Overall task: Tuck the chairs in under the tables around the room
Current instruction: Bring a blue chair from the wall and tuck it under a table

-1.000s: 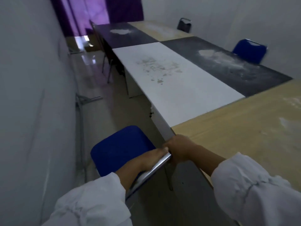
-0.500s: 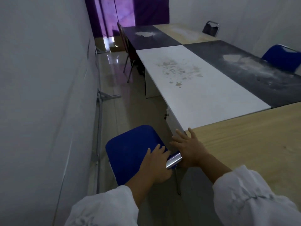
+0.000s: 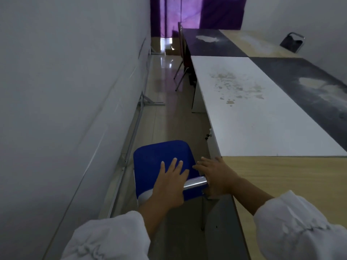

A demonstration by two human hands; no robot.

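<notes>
Directly below the head camera, a blue padded chair with a chrome frame stands in a narrow aisle, with its seat out in the open just left of the desk edge, not under it. The left hand lies flat across the chair's shiny chrome top rail, fingers straight and spread over the blue padding, gripping nothing. The right hand rests at the rail's right end, fingers stretched forward and slightly apart, beside the near corner of a light wood-topped desk. Its thumb is hidden, so whether it hooks the rail cannot be told. Both arms wear loose white sleeves. Beyond the wooden surface a long white desk with brownish stains butts against it, and to its right lies a black desk dusted with pale powder. Farther back, a dark red chair on thin metal legs sits close against the left edge of a far dark desk. A black chair with a chrome frame stands near the right wall. A plain grey wall runs along the left, a glossy tiled floor fills the aisle, and a purple curtain closes off the far end of the room.
</notes>
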